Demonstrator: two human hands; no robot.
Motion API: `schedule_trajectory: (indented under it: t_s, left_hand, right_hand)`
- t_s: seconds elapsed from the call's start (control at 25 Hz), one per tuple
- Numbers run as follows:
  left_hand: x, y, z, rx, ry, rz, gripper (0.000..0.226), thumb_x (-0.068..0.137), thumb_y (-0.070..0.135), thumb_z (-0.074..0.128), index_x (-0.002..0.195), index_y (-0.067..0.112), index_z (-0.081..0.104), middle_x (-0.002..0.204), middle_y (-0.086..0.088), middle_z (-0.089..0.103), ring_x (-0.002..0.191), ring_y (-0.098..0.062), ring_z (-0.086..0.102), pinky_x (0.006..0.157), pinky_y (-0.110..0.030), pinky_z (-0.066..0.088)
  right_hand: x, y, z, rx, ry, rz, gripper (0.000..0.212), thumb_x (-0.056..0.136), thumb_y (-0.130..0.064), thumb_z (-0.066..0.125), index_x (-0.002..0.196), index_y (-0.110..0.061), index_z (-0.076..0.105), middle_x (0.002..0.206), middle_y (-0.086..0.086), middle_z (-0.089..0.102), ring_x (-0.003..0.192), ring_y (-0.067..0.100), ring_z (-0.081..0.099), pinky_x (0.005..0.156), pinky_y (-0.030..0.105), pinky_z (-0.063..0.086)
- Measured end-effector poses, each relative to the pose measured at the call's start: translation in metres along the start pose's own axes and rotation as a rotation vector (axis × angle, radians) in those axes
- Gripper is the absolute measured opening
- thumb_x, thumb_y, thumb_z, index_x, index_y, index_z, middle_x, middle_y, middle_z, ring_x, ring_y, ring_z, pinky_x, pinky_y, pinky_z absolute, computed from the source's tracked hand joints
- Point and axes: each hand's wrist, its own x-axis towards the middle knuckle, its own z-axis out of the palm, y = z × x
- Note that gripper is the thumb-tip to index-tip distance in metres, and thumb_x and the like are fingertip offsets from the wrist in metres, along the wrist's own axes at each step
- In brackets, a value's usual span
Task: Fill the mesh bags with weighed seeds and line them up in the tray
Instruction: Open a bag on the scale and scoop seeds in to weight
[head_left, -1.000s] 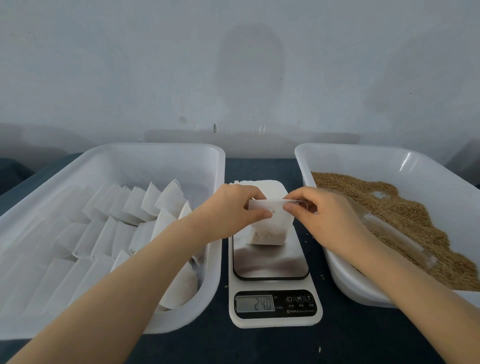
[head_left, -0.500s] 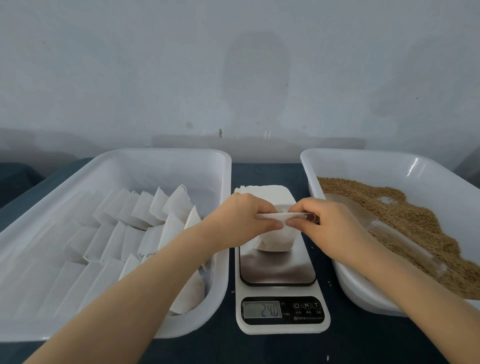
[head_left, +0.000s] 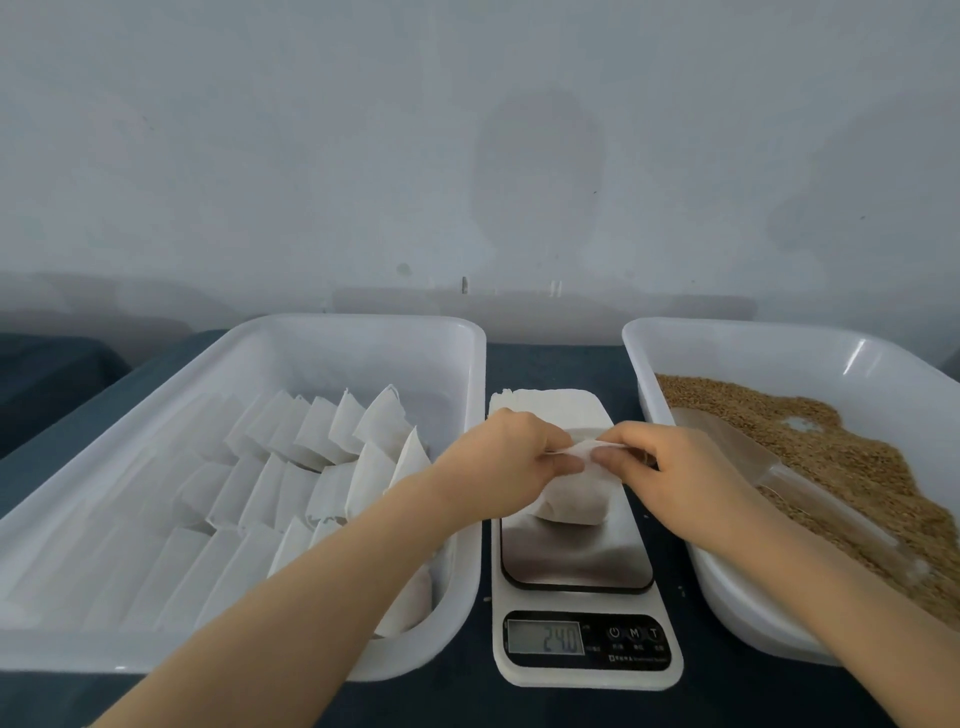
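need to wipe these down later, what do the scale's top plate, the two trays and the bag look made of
The scale's top plate looks like brushed stainless steel: grey, softly reflective. The left tray and right tray look like glossy white moulded plastic, with highlights on rounded rims. The bag seems thin white fabric or paper-like mesh; it creases softly.

Soft, even, cool light; sharp focus; wide-angle bending at edges.
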Motion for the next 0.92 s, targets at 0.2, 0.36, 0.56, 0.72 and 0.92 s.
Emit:
schedule_trajectory:
  t_s: [0.2, 0.36, 0.56, 0.72, 0.92]
  left_hand:
    - [0.005, 0.002, -0.009, -0.135, 0.047, -0.105, 0.043, 0.092, 0.029, 0.058, 0.055, 0.011, 0.045, 0.048, 0.006, 0.033, 0.046, -0.009, 0.032, 0.046, -0.018, 0.028]
    - [0.013, -0.006, -0.052, -0.387, 0.233, -0.279, 0.032, 0.088, 0.022, 0.062, 0.063, 0.002, 0.060, 0.054, -0.001, 0.056, 0.049, -0.012, 0.058, 0.052, -0.015, 0.048]
    - [0.015, -0.038, -0.111, -0.526, 0.478, -0.424, 0.014, 0.087, 0.017, 0.065, 0.077, 0.009, 0.072, 0.065, -0.005, 0.069, 0.060, -0.020, 0.070, 0.052, -0.027, 0.057]
    - [0.020, -0.069, -0.109, -0.401, 0.511, -0.594, 0.018, 0.089, 0.012, 0.061, 0.077, 0.000, 0.066, 0.066, -0.014, 0.064, 0.055, -0.029, 0.065, 0.055, -0.037, 0.060]
    - [0.023, -0.093, -0.064, -0.383, 0.426, -0.736, 0.021, 0.090, 0.007, 0.054, 0.075, -0.004, 0.062, 0.069, -0.021, 0.065, 0.060, -0.033, 0.066, 0.055, -0.039, 0.059]
  right_hand:
    - [0.002, -0.001, -0.004, 0.141, 0.160, 0.023, 0.010, 0.093, -0.029, 0.054, 0.101, -0.033, 0.057, 0.077, -0.011, 0.066, 0.071, -0.002, 0.059, 0.062, 0.008, 0.041]
    - [0.004, 0.001, -0.005, 0.209, 0.270, 0.066, 0.011, 0.096, -0.029, 0.047, 0.102, -0.033, 0.054, 0.080, -0.015, 0.066, 0.069, -0.004, 0.059, 0.060, 0.007, 0.042]
    - [0.004, 0.004, -0.003, 0.233, 0.241, 0.076, 0.012, 0.098, -0.024, 0.045, 0.103, -0.031, 0.052, 0.082, -0.014, 0.065, 0.070, -0.003, 0.058, 0.053, 0.008, 0.042]
    - [0.005, 0.005, -0.002, 0.210, 0.267, 0.067, 0.013, 0.097, -0.022, 0.046, 0.103, -0.031, 0.053, 0.080, -0.008, 0.066, 0.070, 0.002, 0.059, 0.058, 0.014, 0.045]
    - [0.004, 0.005, -0.002, 0.172, 0.277, 0.089, 0.013, 0.098, -0.024, 0.045, 0.104, -0.032, 0.054, 0.078, -0.007, 0.066, 0.067, 0.007, 0.061, 0.057, 0.022, 0.048]
